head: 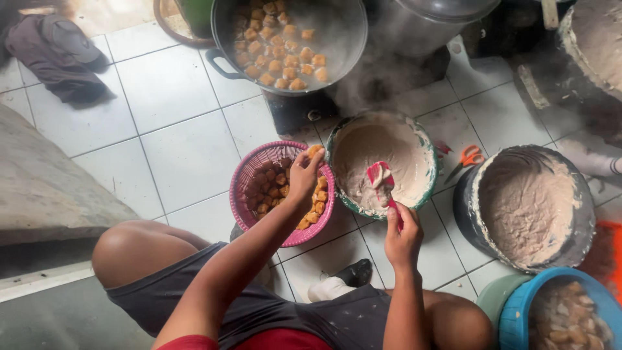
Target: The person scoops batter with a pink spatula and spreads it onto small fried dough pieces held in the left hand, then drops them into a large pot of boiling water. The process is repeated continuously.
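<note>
Your right hand (pixel 403 238) grips the red spatula (pixel 383 183) in the paste bowl (pixel 424 152) while your left hand (pixel 303 175) pinches one fried piece (pixel 315 151) above the pink basket (pixel 249 178), still well stocked, so most filling looks undone.

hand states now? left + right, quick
Left hand: closed on a fried tofu piece, over the pink basket.
Right hand: closed on the red spatula, its blade in the batter bowl.

bare tiles (pixel 175 149) left, basket (pixel 249 178), bowl (pixel 421 139), pot (pixel 220 26) crowding ahead
</note>
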